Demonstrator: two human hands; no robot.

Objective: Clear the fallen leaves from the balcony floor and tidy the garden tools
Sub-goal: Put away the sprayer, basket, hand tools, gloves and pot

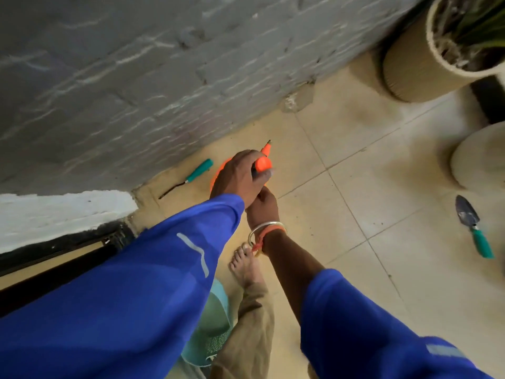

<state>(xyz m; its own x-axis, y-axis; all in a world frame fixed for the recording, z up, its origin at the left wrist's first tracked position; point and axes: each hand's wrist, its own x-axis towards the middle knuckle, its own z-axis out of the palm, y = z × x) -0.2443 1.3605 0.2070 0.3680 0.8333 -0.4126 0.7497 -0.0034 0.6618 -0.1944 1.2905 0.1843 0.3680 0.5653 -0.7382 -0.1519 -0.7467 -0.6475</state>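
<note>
Closest in, bottom centre: a pale green mesh basket (216,324) sits by the person's bare foot (246,265). It's prob parked there so stuff can drop straight in w/o walking.

Just above that, mid-frame, both hands are bunched together. Left grip (235,177) is wrapped fully round an orange tool (263,163), fingers closed over the handle, pointed end aimed at the wall. Right grip (262,205) is curled up tight directly under the left one, touching it. Can't tell if it's actually got the tool's lower end or is just steadying, bc the left hand hides that. Looks like a two-handed fiddle imo, maybe closing or locking it before stowing.

Further out on the floor (369,165), a teal-handled hand tool (198,171) lies left of the hands, along the foot of the grey wall (109,77). A trowel (474,228) w/ the same teal handle lies well apart at the right edge, near a white pot (481,162). Both are loose, so the tool tidying isn't done.

Upper right corner, a ribbed tan pot (410,72) w/ a plant stands by the wall. No leaves on the tiles that I can make out, just dirt specks, tho the pic's blurry.
</note>
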